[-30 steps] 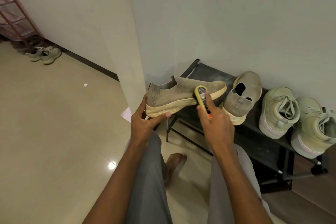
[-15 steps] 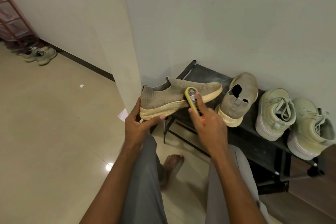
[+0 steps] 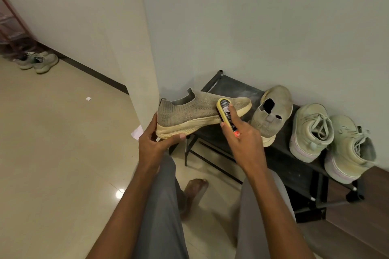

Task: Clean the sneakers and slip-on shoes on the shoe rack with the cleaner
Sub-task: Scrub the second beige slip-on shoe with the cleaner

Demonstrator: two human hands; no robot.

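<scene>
My left hand (image 3: 154, 140) grips the heel end of a beige knit slip-on shoe (image 3: 195, 110) and holds it sideways in the air, sole toward me. My right hand (image 3: 242, 140) holds a yellow cleaner bottle (image 3: 226, 112) with its upper end pressed against the shoe's side near the toe. On the black shoe rack (image 3: 292, 172) stands the second slip-on shoe (image 3: 271, 111), toe to the wall. Two pale green laced sneakers, one (image 3: 309, 130) beside the other (image 3: 349, 149), stand to its right.
The rack stands against a pale wall, next to a wall corner (image 3: 145, 90). Another pair of sneakers (image 3: 37, 61) lies on the tiled floor far left, near a red rack (image 3: 10, 25). My bare foot (image 3: 194, 191) and grey trouser legs are below my hands.
The cleaner bottle has slid a little along the shoe's side toward the heel and back near the toe. My left hand keeps the same hold on the shoe.
</scene>
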